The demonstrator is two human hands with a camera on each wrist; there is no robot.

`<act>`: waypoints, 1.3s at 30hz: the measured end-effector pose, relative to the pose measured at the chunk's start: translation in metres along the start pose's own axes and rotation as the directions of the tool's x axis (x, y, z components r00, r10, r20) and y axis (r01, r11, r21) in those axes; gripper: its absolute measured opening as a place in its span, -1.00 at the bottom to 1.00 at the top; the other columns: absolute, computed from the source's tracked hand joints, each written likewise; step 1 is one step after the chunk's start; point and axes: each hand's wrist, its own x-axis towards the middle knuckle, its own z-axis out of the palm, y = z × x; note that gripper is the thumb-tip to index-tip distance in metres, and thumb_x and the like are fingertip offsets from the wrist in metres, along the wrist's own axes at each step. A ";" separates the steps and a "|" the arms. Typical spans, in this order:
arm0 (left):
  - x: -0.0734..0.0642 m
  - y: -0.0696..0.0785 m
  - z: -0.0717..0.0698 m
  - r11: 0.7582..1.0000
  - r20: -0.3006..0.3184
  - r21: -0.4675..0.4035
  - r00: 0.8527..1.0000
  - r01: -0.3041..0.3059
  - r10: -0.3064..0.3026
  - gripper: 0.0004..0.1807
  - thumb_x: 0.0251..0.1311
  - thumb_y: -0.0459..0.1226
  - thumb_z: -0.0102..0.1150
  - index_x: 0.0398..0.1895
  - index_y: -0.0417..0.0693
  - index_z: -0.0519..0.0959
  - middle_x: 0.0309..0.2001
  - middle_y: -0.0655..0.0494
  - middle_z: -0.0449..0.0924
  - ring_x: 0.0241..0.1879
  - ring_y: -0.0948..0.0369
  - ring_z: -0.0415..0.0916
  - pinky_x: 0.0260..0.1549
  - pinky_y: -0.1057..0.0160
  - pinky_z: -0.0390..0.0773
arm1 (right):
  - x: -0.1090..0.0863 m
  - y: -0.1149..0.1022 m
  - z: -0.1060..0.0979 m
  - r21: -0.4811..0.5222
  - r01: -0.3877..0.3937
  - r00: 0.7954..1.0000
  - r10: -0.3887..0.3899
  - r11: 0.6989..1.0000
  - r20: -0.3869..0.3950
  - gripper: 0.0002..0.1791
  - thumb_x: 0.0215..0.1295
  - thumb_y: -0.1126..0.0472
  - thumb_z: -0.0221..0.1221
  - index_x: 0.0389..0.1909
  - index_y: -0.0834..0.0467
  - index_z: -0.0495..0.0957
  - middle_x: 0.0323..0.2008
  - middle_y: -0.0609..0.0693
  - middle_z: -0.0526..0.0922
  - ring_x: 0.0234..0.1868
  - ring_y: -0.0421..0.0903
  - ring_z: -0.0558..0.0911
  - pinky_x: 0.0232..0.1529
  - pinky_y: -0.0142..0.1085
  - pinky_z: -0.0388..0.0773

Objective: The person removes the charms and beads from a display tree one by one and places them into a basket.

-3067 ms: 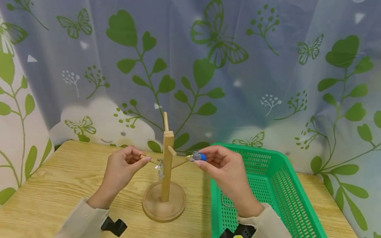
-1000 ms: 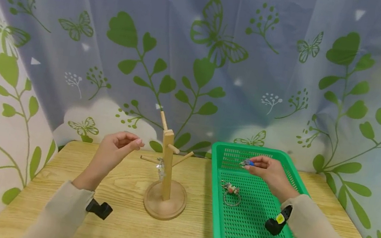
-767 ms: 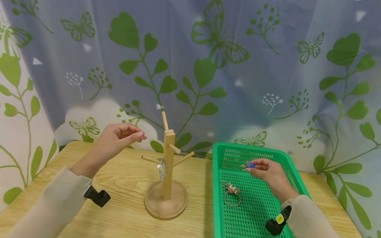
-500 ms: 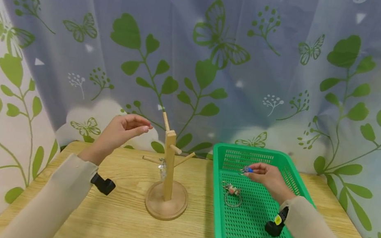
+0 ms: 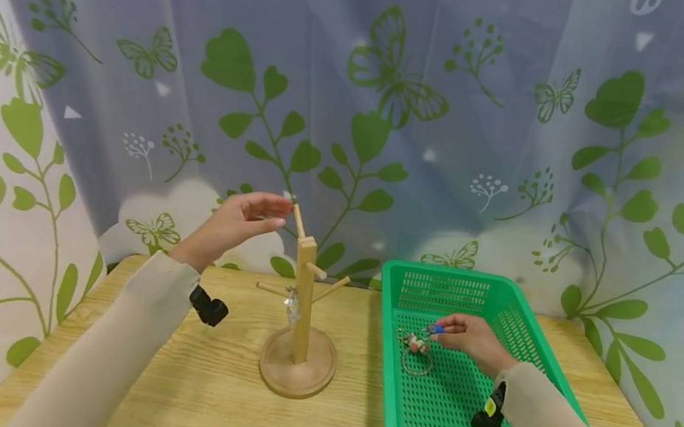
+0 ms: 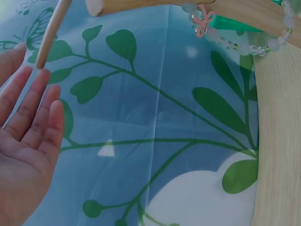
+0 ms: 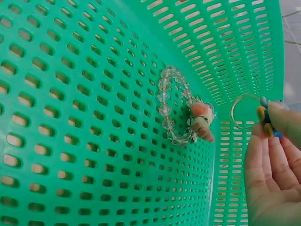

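My right hand [image 5: 473, 339] pinches a small blue-and-yellow charm [image 7: 266, 120] with a thin clear ring, low inside the green basket [image 5: 392, 423]. Close by in the basket lies a clear beaded bracelet [image 7: 164, 109] with a pink-and-cream figure charm. My left hand [image 5: 239, 227] has its fingers extended around the tip of the top peg [image 6: 47, 44] of a wooden stand [image 5: 304, 304], holding nothing. From the stand's left peg [image 5: 271, 289] hangs another beaded bracelet [image 6: 244, 49] with a pink bow charm.
The basket stands on the right of the wooden table [image 5: 207, 386], its left wall a little to the right of the stand's round base [image 5: 296, 378]. Other pegs, such as the right peg [image 5: 333, 289], stick out of the post. A patterned curtain [image 5: 424, 204] hangs behind.
My right hand has carried the blue charm from the tip of the right peg down into the basket. My left hand has let go of the left peg and risen to the top peg.
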 end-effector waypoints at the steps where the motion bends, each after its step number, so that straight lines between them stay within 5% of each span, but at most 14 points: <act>1: 0.002 0.000 0.001 1.000 -0.010 -0.003 1.000 -0.003 0.002 -0.47 0.24 -0.11 0.20 0.24 -0.06 0.41 0.22 -0.05 0.42 0.15 -0.01 0.37 0.18 -0.03 0.34 | 0.000 0.000 0.001 -0.001 -0.001 1.000 0.001 1.000 0.002 -0.66 0.19 0.30 0.26 -0.06 0.38 0.49 -0.24 0.08 0.60 -0.14 0.13 0.59 -0.05 -0.06 0.56; 6: 0.009 0.002 0.004 1.000 -0.023 0.012 1.000 0.006 -0.006 -0.45 0.24 -0.11 0.19 0.26 -0.09 0.39 0.20 0.02 0.44 0.13 0.08 0.40 0.18 -0.03 0.34 | 0.001 0.001 0.003 -0.014 -0.021 1.000 0.021 1.000 0.016 -0.69 0.19 0.34 0.24 -0.06 0.37 0.51 -0.20 0.11 0.60 -0.09 0.16 0.57 -0.04 -0.03 0.54; 19: 0.026 0.006 0.014 1.000 0.143 -0.016 0.990 -0.007 0.009 -0.49 0.24 -0.23 0.20 0.26 -0.06 0.40 0.21 -0.01 0.42 0.21 0.01 0.35 0.13 -0.01 0.41 | -0.003 0.007 0.010 -0.054 -0.015 0.999 0.018 0.998 0.046 -0.71 0.19 0.40 0.22 -0.07 0.42 0.51 -0.28 0.10 0.60 -0.17 0.11 0.59 -0.11 -0.05 0.58; 32: 0.026 -0.001 0.001 0.995 0.154 -0.092 0.986 -0.045 0.058 -0.51 0.21 -0.39 0.20 0.23 -0.27 0.41 -0.04 0.09 0.59 0.00 0.12 0.54 -0.04 0.21 0.56 | 0.001 0.009 0.008 -0.082 -0.019 0.999 0.023 0.996 0.049 -0.74 0.18 0.43 0.20 -0.11 0.46 0.54 -0.34 0.09 0.65 -0.21 0.09 0.63 -0.15 -0.10 0.61; 39: 0.025 -0.004 -0.003 0.997 0.113 -0.050 0.992 -0.055 0.060 -0.61 0.18 -0.36 0.24 0.09 -0.27 0.51 -0.15 0.16 0.62 -0.14 0.20 0.58 -0.07 0.17 0.57 | 0.002 0.009 0.006 -0.107 -0.023 0.998 0.029 0.994 0.050 -0.74 0.23 0.41 0.15 -0.08 0.44 0.53 -0.32 0.12 0.63 -0.20 0.11 0.62 -0.16 -0.08 0.59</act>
